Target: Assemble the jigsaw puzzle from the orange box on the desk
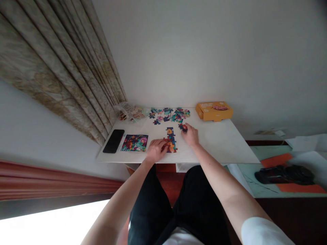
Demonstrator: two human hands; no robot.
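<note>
At the table's near edge, a short run of joined jigsaw pieces (pixel 170 140) has been assembled, while many loose jigsaw pieces (pixel 170 115) are left toward the far edge. The left hand (pixel 156 150) is laid on the run, though a grip cannot be told. The right hand (pixel 191 135) is closed on a dark jigsaw piece (pixel 183 127) just beyond the run. A picture card (pixel 134 143) and phone (pixel 113 141) are placed at the left edge; an orange box (pixel 214 111) sits at the far right.

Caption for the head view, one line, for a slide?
Head view: left hand on joined jigsaw pieces, right hand pinching a jigsaw piece above a white desk.
</note>
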